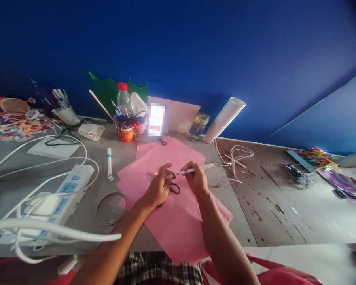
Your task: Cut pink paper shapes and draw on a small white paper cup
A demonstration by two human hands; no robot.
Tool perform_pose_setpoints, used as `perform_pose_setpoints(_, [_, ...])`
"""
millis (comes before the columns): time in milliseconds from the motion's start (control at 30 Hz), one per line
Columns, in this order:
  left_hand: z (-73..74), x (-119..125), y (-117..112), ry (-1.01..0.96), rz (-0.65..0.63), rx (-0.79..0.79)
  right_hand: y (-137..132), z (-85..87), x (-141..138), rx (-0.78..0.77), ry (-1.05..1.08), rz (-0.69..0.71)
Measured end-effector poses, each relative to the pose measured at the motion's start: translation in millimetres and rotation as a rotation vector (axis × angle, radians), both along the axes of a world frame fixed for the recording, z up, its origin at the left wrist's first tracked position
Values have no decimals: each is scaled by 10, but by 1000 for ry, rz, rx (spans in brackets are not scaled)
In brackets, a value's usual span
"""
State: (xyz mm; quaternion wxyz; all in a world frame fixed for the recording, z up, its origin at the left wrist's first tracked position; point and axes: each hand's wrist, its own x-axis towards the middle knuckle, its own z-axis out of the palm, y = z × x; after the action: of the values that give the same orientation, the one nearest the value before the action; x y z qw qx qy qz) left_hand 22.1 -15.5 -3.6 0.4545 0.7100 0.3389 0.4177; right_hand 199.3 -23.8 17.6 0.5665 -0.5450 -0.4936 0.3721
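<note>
Over the pink paper sheets (178,229), my right hand (198,180) pinches a white pen (187,171). Its dark tip points left, toward my left hand (160,186). Between the closed fingers of that hand shows a small whitish piece, which looks like the pen cap (168,176); the fingers partly cover it. The cap and the pen tip are a short gap apart. Scissors with black handles (175,189) lie on the paper beside and partly behind my left hand. A second dark handle loop (163,143) shows at the paper's far edge.
Left stand a power strip (67,194) with white cables, a roll of tape (111,208) and a marker (109,163). Behind the paper are a lit phone (156,120), a glass jar (198,126), stacked paper cups (225,120) and an orange cup (127,134) of tools.
</note>
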Motion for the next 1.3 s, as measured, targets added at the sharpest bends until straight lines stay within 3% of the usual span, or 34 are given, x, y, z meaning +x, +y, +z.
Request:
perform_pose_setpoints(100, [-3, -9, 2, 24, -10, 20, -39, 49, -9, 34, -89, -29])
perform_pose_setpoints(333, [-9, -9, 6, 67, -24, 42, -24, 139, -112, -60, -4, 24])
perform_pose_setpoints(667, [-46, -14, -49, 159, -48, 92, 11, -46, -322, -148, 213, 79])
perform_pose_setpoints(800, [-51, -33, -67, 182, -42, 200, 8, -51, -404, -181, 265, 91])
perform_pose_setpoints(1033, [-120, -80, -43, 286, -56, 504, -59, 154, -449, -168, 135, 90])
perform_pose_setpoints(1133, [-129, -64, -65, 287, -58, 482, -78, 172, -438, -171, 117, 78])
perform_pose_setpoints(1300, [-92, -26, -16, 254, 37, 269, 12, 70, -470, -193, 244, 62])
